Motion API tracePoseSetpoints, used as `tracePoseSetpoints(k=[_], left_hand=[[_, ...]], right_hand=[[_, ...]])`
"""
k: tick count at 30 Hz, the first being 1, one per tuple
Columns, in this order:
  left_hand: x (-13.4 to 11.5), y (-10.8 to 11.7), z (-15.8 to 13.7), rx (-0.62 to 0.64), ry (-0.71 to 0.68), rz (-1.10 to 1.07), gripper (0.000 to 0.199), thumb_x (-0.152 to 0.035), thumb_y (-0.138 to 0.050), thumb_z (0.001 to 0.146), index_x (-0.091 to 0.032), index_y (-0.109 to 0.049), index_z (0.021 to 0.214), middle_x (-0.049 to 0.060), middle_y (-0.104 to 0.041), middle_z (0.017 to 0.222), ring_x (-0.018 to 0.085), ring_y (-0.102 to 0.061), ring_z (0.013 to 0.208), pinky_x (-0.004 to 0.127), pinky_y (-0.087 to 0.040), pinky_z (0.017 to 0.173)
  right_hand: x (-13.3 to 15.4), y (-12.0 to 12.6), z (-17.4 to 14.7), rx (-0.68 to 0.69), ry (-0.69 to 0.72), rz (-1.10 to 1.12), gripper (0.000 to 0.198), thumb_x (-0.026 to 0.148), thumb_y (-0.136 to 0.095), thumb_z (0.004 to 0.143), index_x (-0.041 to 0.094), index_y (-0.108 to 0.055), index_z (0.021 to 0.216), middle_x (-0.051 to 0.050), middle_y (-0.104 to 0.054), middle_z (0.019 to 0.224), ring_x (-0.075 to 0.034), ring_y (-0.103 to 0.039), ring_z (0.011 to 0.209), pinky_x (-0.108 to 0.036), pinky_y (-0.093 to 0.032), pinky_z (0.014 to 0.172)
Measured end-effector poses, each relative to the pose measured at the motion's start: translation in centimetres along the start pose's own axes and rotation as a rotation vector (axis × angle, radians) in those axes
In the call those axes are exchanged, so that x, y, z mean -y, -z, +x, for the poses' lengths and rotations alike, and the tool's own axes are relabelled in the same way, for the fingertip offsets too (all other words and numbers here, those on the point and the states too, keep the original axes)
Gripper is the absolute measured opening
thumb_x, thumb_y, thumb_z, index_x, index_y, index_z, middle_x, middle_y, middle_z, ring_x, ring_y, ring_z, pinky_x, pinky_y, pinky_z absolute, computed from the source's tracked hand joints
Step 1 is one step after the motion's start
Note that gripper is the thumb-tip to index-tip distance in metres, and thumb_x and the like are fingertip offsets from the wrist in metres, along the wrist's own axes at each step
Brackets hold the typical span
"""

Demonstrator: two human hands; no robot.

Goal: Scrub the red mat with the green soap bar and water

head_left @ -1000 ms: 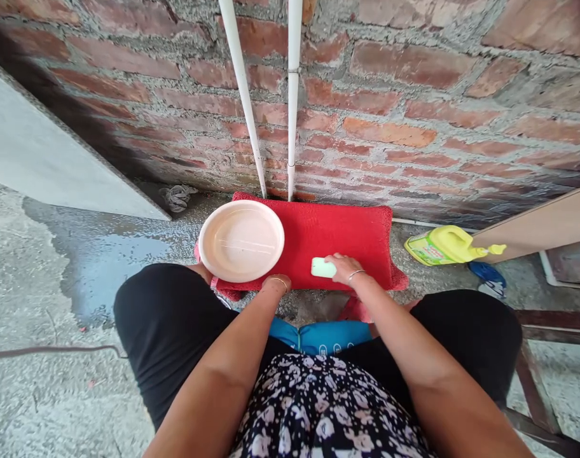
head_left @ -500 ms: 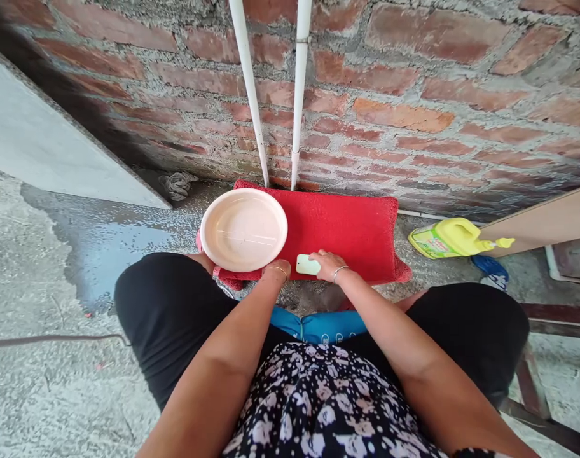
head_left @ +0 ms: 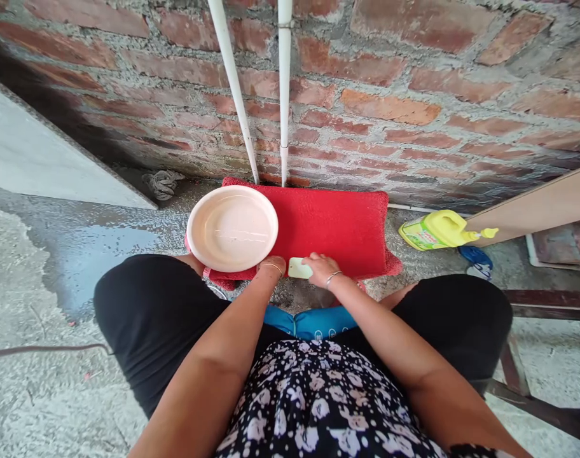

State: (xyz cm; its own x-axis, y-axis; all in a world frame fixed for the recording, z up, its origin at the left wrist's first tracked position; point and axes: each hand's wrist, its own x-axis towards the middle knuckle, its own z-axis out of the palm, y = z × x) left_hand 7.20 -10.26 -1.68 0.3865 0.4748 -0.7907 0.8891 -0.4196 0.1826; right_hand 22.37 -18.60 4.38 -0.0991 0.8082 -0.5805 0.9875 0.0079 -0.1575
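A pale green rounded block (head_left: 300,268) with a small hole near one end lies at the near edge of a red cloth (head_left: 331,229). My right hand (head_left: 321,267) grips its right end from above, and the underside of the block is hidden. My left hand (head_left: 273,264) is on the near edge of the cloth, close against the pink basin (head_left: 233,230); its fingers are out of sight. The basin stands on the left part of the cloth and holds what looks like clear water.
A yellow pump jug (head_left: 435,230) stands on the floor to the right, near a blue slipper (head_left: 476,257). Two white pipes (head_left: 284,114) run down the brick wall (head_left: 390,105). On the left are a leaning slab (head_left: 56,152), a grey rag (head_left: 163,183) and wet floor (head_left: 103,242).
My right hand has drawn the pale green block slightly toward me, to the cloth's near edge. My left hand stays beside the basin. The whole view has shifted slightly.
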Motion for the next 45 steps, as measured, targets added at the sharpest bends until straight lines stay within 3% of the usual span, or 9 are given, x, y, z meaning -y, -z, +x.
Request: tracePoseSetpoints(k=[3,9,12,16,20,28,32,37,45], left_hand=[[-0.9,0.9,-0.7,-0.037,0.024,0.031,0.040,-0.016,-0.056,0.076,-0.009,-0.063,0.115,0.020,-0.063,0.118,0.027,-0.059,0.111,0.035,-0.048,0.092],[-2.4,1.9,-1.0,-0.062,0.027,0.033,0.040,-0.015,-0.044,0.082,-0.012,-0.061,0.119,0.017,-0.062,0.121,0.023,-0.059,0.111,0.031,-0.048,0.091],[-2.7,1.8,-0.9,-0.056,0.036,0.037,0.040,-0.015,-0.047,0.080,-0.012,-0.061,0.118,0.017,-0.062,0.121,0.024,-0.059,0.111,0.033,-0.048,0.091],[-2.6,1.7,-1.2,-0.066,0.048,0.058,0.041,-0.018,-0.048,0.080,-0.015,-0.059,0.120,0.015,-0.061,0.123,0.023,-0.057,0.113,0.032,-0.047,0.092],[-2.1,1.5,-1.7,-0.061,0.080,0.078,0.043,-0.017,-0.047,0.079,-0.015,-0.057,0.121,0.016,-0.060,0.124,0.024,-0.057,0.113,0.032,-0.048,0.091],[-1.4,0.7,-2.3,-0.050,0.117,0.081,0.040,-0.020,-0.048,0.081,-0.016,-0.056,0.120,0.017,-0.061,0.122,0.025,-0.057,0.114,0.034,-0.047,0.088],[-1.8,0.1,-3.3,-0.066,0.122,0.082,0.042,-0.021,-0.046,0.082,-0.017,-0.051,0.124,0.017,-0.060,0.123,0.025,-0.058,0.112,0.036,-0.047,0.088],[-1.9,-0.7,-4.7,-0.032,0.087,0.100,0.037,-0.022,-0.046,0.082,-0.019,-0.056,0.117,0.014,-0.061,0.122,0.023,-0.057,0.113,0.035,-0.046,0.090],[-1.7,-0.9,-4.3,-0.013,0.112,0.101,0.039,-0.022,-0.049,0.081,-0.018,-0.058,0.118,0.015,-0.061,0.121,0.025,-0.056,0.114,0.036,-0.046,0.091]], right_hand=[[0.5,-0.8,0.4,-0.006,0.040,-0.024,0.044,0.024,-0.056,0.074,0.033,-0.055,0.117,-0.005,-0.054,0.112,-0.023,-0.052,0.102,-0.033,-0.040,0.082],[-11.0,0.2,-4.4,0.152,-0.281,-0.035,0.048,0.026,-0.070,0.064,0.030,-0.060,0.111,-0.006,-0.055,0.107,-0.023,-0.056,0.095,-0.032,-0.041,0.078],[-14.1,0.9,-5.4,0.091,-0.425,0.042,0.053,0.028,-0.073,0.061,0.031,-0.059,0.113,-0.005,-0.055,0.105,-0.022,-0.057,0.092,-0.029,-0.042,0.075],[-11.4,0.6,-3.3,-0.148,-0.458,0.211,0.057,0.032,-0.068,0.067,0.032,-0.052,0.121,-0.003,-0.053,0.110,-0.019,-0.057,0.095,-0.027,-0.042,0.076],[-9.0,-0.2,-1.7,-0.182,-0.397,0.229,0.057,0.031,-0.067,0.069,0.032,-0.049,0.124,-0.004,-0.053,0.112,-0.020,-0.056,0.099,-0.028,-0.042,0.079],[-14.7,1.9,-4.3,-0.222,-0.635,0.264,0.053,0.035,-0.064,0.070,0.027,-0.052,0.121,-0.008,-0.054,0.112,-0.022,-0.058,0.097,-0.031,-0.043,0.078],[-10.7,2.5,-1.2,-0.322,-0.533,0.415,0.061,0.041,-0.065,0.070,0.031,-0.045,0.127,-0.005,-0.050,0.116,-0.019,-0.058,0.098,-0.028,-0.044,0.077],[-5.3,1.3,2.8,-0.267,-0.410,0.398,0.057,0.035,-0.061,0.074,0.030,-0.044,0.128,-0.007,-0.049,0.117,-0.022,-0.055,0.100,-0.029,-0.043,0.075],[-10.2,-0.1,0.9,-0.304,-0.605,0.366,0.051,0.035,-0.057,0.077,0.030,-0.046,0.127,-0.008,-0.051,0.116,-0.025,-0.056,0.101,-0.034,-0.043,0.077]])
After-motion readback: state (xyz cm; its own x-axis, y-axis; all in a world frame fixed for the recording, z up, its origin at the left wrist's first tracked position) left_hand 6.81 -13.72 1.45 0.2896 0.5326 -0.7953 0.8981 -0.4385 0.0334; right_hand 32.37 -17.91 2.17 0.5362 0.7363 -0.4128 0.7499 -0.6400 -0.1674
